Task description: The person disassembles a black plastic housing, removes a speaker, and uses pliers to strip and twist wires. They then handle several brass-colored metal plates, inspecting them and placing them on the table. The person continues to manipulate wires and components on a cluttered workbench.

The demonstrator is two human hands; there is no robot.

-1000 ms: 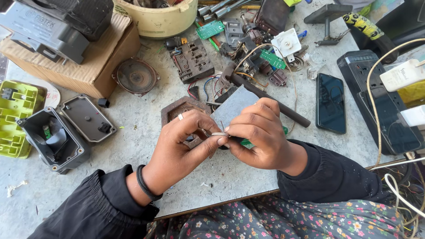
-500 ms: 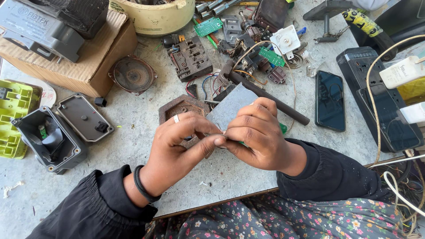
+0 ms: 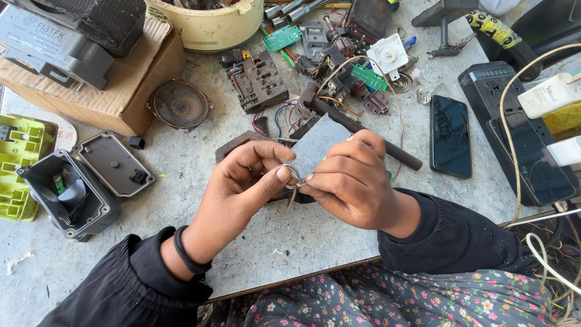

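Silvery wire loop (image 3: 293, 179), likely light and springy, sits mid-frame, pinched between left hand (image 3: 245, 181) at nine o'clock and right hand (image 3: 351, 181) at three; it looks easiest gripped at its ends.

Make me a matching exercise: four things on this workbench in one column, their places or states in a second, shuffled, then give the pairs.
Things:
1. thin silver wire loop
2. black smartphone
3. round brown speaker
4. open grey plastic box

Places or states:
A. lying flat, right of the hands
B. far left, beside a lime-green tray
C. pinched between left hand and right hand
D. next to the cardboard box

Pairs: 1-C, 2-A, 3-D, 4-B
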